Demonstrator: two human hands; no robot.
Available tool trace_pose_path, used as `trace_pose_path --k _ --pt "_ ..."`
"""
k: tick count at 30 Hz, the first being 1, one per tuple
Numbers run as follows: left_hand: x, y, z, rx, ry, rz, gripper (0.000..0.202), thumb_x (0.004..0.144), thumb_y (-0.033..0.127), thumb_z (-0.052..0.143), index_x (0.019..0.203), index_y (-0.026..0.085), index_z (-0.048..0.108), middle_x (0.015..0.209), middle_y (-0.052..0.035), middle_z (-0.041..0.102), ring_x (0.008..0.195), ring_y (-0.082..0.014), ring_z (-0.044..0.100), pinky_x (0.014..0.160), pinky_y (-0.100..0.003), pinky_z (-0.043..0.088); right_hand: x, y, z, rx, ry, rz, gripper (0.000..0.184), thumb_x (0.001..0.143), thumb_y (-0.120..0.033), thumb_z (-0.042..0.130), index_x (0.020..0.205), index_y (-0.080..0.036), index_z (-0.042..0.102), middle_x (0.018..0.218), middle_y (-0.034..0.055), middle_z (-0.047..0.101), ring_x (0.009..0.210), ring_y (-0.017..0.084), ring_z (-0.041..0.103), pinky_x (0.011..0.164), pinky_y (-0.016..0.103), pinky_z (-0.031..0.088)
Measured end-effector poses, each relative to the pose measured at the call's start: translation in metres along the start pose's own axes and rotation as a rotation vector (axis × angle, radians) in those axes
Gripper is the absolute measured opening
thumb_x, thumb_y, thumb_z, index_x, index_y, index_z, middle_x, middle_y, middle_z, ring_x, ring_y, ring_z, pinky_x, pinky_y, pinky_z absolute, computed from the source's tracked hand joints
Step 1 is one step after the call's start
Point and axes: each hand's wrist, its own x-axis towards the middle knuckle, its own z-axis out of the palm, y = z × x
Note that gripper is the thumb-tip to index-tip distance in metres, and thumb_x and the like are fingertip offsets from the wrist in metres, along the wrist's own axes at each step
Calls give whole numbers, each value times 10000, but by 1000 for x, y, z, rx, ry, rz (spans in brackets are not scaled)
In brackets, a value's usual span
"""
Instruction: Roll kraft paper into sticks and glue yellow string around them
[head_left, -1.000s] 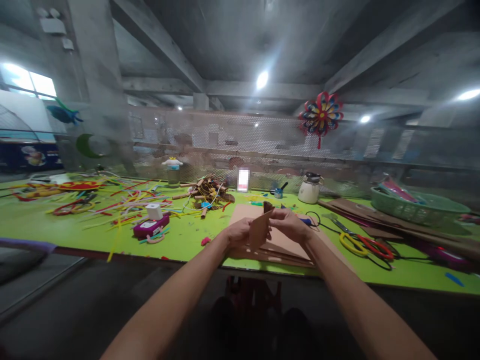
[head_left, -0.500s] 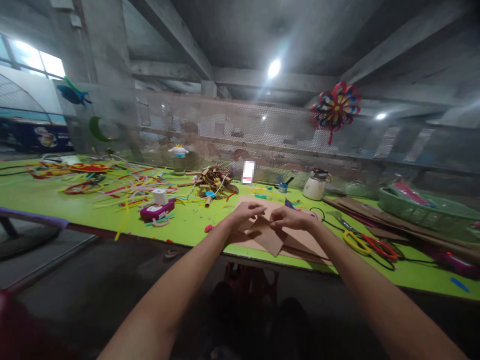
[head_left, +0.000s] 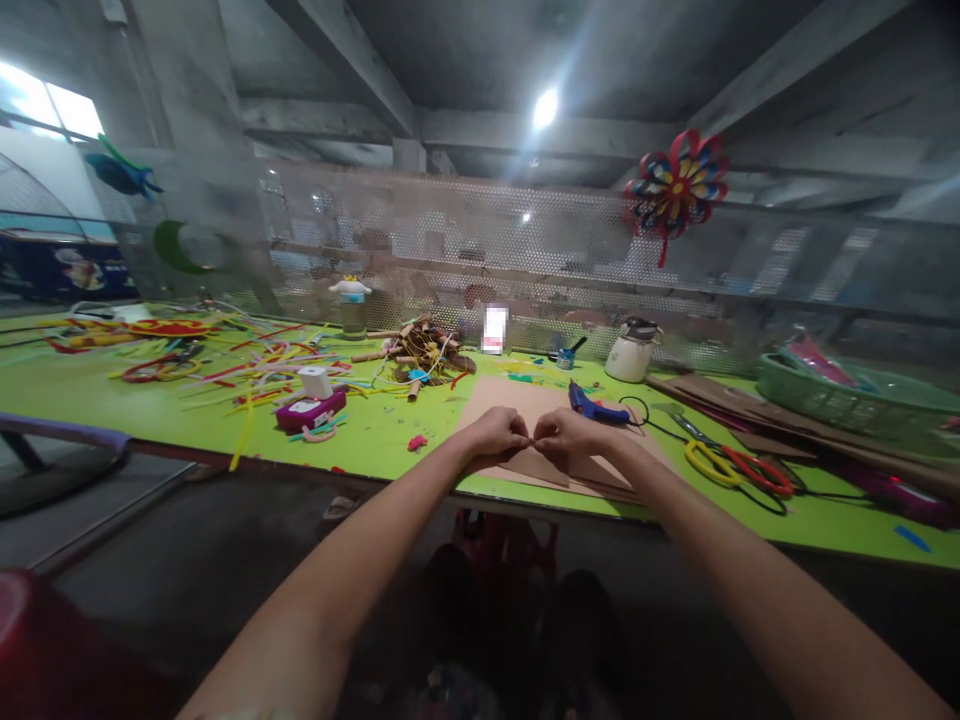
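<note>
My left hand (head_left: pixel 496 434) and my right hand (head_left: pixel 564 436) meet knuckle to knuckle just above the near edge of the green table (head_left: pixel 375 440). Both are closed, and together they pinch a small brown cardboard piece (head_left: pixel 551 466) whose point hangs below my fingers. Under them lies a stack of larger cardboard sheets (head_left: pixel 517 400). A blue glue gun (head_left: pixel 592 405) rests on that stack, just beyond my right hand.
Yellow and red scissors (head_left: pixel 731 468) lie to the right, with more cardboard and a green basket (head_left: pixel 847 405) behind. Coloured strips (head_left: pixel 225 375), a purple tape holder (head_left: pixel 309 410) and a stick pile (head_left: pixel 424 355) fill the left. A white kettle (head_left: pixel 631 355) stands by the mesh screen.
My hands lowered the cardboard piece from upright in front of me down to the stack. They drew together into a tight pinch, and the glue gun came into sight.
</note>
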Motion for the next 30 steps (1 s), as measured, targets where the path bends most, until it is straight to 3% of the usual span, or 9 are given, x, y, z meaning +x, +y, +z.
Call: trace_pose_path --k 6,13,17,22,30 --pt "-2 3 0 22 -2 -8 222 681 310 593 766 123 680 642 -22 613 592 -128 509 525 -212 334 -10 2 14 -66 127 17 160 719 -203 510 725 -136 655 651 30 609 538 108 436 516 222 323" --pt "0 -1 -1 8 -16 -35 205 651 300 600 731 123 664 593 -5 590 559 -123 505 510 -214 340 -34 -15 15 -218 285 -1 180 774 -155 460 689 -131 617 692 36 563 584 103 441 540 213 296" --pt "5 -5 -3 -19 -62 -48 204 645 303 617 727 124 671 610 -11 619 571 -122 525 528 -211 366 -37 -21 13 -229 288 4 203 802 -159 438 730 -132 626 713 38 565 562 95 437 520 215 276" --pt "12 -8 -7 -46 -136 -37 188 638 244 619 755 109 680 673 -32 651 614 -129 558 536 -201 389 -35 -18 11 -283 213 -12 130 732 -155 505 650 -138 604 612 11 532 503 84 377 476 227 220" --pt "9 -7 -19 36 -215 59 259 600 93 569 814 125 712 702 -17 656 656 -124 547 593 -192 393 -34 -11 7 -237 176 -7 118 653 -84 528 681 -145 625 627 3 546 555 97 405 520 217 272"
